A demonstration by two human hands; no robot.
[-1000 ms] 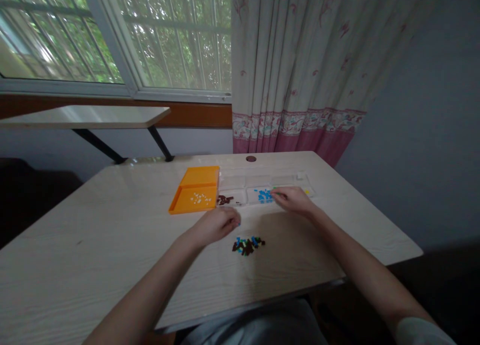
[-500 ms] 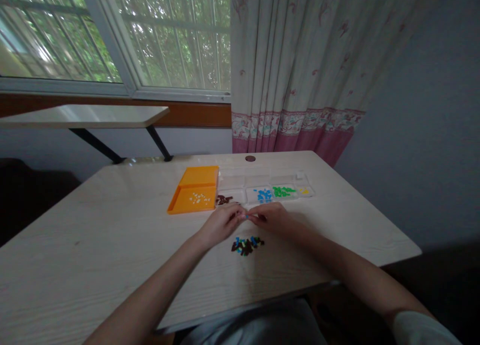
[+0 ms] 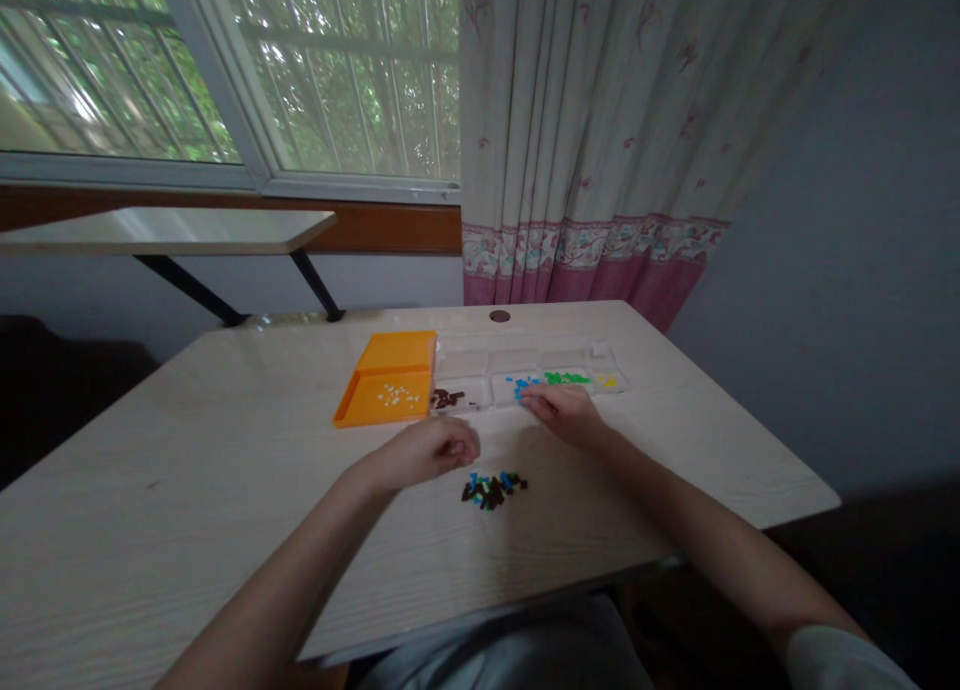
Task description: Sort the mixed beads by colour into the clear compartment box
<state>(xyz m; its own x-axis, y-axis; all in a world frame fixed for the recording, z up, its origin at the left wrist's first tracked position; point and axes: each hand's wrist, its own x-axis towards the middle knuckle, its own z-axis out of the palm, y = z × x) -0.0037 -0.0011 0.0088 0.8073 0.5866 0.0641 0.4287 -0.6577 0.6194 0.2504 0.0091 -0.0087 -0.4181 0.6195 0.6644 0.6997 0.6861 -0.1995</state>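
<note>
Right hand (image 3: 568,414): nearly pinched at blue bits (image 3: 520,383) in tray (image 3: 480,389).
Left hand (image 3: 435,449): curled near tray.
Holds: can't tell.
Green bits (image 3: 568,378): could mix with blue if bumped.

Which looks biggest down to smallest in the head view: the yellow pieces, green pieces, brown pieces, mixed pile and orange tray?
1. Orange tray
2. Mixed pile
3. Green pieces and brown pieces: too alike to rank; the right hand partly covers the green
4. Yellow pieces
</note>
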